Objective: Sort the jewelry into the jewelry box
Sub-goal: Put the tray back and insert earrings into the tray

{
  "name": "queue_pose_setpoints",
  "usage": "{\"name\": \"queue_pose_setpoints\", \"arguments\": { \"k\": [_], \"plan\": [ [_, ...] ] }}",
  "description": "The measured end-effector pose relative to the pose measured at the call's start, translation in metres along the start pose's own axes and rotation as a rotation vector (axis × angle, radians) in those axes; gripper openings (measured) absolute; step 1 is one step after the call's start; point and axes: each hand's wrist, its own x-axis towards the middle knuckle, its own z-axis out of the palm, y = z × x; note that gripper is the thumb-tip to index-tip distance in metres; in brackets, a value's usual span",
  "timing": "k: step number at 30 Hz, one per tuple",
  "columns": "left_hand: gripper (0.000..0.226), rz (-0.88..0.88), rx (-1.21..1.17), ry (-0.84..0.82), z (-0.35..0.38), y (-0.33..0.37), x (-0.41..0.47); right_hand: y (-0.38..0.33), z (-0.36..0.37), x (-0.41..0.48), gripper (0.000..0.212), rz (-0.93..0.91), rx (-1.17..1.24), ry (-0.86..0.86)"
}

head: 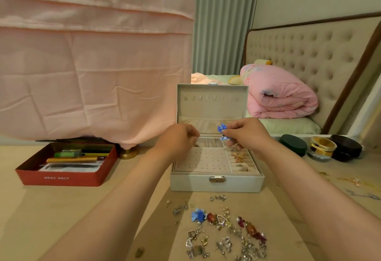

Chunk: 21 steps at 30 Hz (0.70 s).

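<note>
A pale grey jewelry box [216, 183] stands open on the table, lid upright, with a dotted earring panel and ring rolls holding a few gold pieces [237, 156]. My right hand [246, 133] pinches a blue flower earring [222, 129] above the box's back compartments. My left hand [178, 139] hovers over the box's left rear corner, fingers curled; a thin pin-like tip shows at its fingertips, but I cannot tell what it holds. A loose pile of jewelry [224, 234] lies in front of the box, including a matching blue flower earring [198, 215].
A red tray [61, 178] with pens and a lighter sits to the left. Round jars [321, 147] stand at the right, with more small jewelry [355, 182] near them. A pink cloth hangs behind; a brass base [128, 153] stands beside the tray.
</note>
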Motion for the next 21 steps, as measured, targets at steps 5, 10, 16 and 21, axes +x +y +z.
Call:
{"name": "queue_pose_setpoints", "arguments": {
  "k": [5, 10, 16, 21],
  "plan": [
    [0.021, -0.005, 0.158, -0.066, 0.017, -0.008, 0.022, 0.007, 0.006, 0.036, 0.004, 0.006, -0.251, -0.044],
    [0.025, 0.128, 0.252, -0.022, 0.029, -0.003, 0.038, 0.009, 0.017, 0.055, 0.01, 0.028, -0.457, -0.08],
    [0.035, 0.238, 0.306, -0.181, 0.047, 0.001, 0.047, 0.006, 0.022, 0.064, 0.022, 0.058, -0.595, -0.12],
    [0.034, 0.251, 0.245, -0.209, 0.045, -0.006, 0.05, 0.01, 0.017, 0.069, 0.01, -0.042, -0.627, -0.119]
  ]
}}
